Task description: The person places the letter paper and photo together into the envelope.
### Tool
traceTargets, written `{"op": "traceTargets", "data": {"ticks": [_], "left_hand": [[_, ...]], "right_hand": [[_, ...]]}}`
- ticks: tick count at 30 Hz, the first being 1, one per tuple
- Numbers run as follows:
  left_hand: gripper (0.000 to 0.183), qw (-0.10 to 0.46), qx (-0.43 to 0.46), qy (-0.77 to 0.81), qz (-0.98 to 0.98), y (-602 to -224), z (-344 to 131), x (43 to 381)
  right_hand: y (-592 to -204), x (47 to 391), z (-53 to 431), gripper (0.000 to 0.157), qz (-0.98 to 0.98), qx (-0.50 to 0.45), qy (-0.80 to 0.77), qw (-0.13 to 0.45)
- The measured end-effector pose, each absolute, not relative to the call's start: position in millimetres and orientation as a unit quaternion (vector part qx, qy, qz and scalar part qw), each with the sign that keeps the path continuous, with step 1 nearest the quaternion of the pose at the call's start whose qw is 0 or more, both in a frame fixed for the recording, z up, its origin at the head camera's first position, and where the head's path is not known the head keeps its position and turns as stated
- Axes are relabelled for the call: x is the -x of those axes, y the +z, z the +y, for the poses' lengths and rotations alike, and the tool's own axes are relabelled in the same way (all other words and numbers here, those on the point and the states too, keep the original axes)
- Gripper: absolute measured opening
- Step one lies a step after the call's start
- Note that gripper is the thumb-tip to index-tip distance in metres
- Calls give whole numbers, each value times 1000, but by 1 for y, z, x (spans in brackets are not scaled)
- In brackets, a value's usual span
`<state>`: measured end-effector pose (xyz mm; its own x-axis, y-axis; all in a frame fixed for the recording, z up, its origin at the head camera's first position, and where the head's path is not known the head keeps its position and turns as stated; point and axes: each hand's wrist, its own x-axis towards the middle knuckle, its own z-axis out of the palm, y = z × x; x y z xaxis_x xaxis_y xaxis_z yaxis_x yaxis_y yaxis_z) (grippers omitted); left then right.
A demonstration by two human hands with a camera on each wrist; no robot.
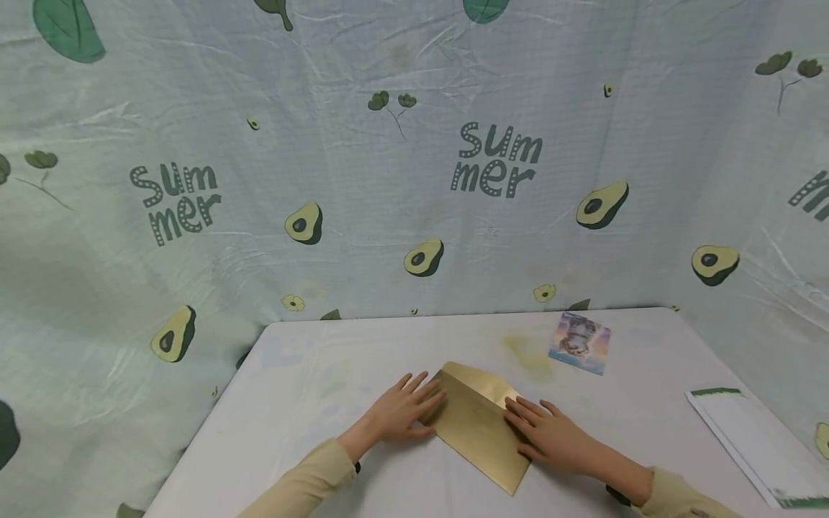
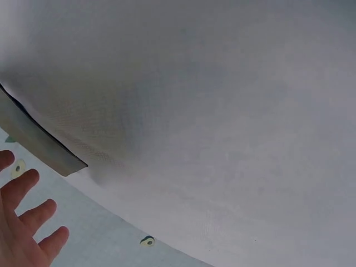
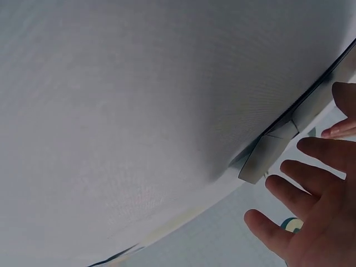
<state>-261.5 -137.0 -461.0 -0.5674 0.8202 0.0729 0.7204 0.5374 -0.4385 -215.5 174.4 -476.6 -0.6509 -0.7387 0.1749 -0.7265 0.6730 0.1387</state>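
Note:
A gold envelope [image 1: 476, 432] lies slantwise on the white table in the head view, its flap [image 1: 482, 383] raised along the far side. My left hand [image 1: 401, 411] is at the envelope's left end, fingers spread over that edge. On the right end rests my right hand [image 1: 550, 435], its fingers extended across the paper near the flap. In the left wrist view the envelope's edge [image 2: 44, 144] shows beyond the straight fingers of the left hand [image 2: 25, 222]. The right wrist view has the envelope's folded edge [image 3: 270, 153] beside the spread right hand [image 3: 317, 194].
A colorful picture card [image 1: 580, 344] lies toward the back right of the table [image 1: 291, 381]. Near the right edge is a flat white item with green ends [image 1: 758, 442]. A curtain [image 1: 363, 173] printed with avocados hangs behind and at both sides.

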Motion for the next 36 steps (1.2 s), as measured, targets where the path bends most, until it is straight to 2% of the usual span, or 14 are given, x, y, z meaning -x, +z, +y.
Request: {"op": "traceTargets", "data": {"ticks": [20,27,36], "left_hand": [[69,99,427,224,-871,-460,-131,268],[77,106,421,220,-874,-459,-130,273],[93,137,434,217,-864,-452,-127,282]], "right_hand": [[-476,222,179,52,-919,-393,-10,39],[-474,226,180,53,-923,-384,33,6],[-476,234,182,54,-920,-389,50,-2]]}}
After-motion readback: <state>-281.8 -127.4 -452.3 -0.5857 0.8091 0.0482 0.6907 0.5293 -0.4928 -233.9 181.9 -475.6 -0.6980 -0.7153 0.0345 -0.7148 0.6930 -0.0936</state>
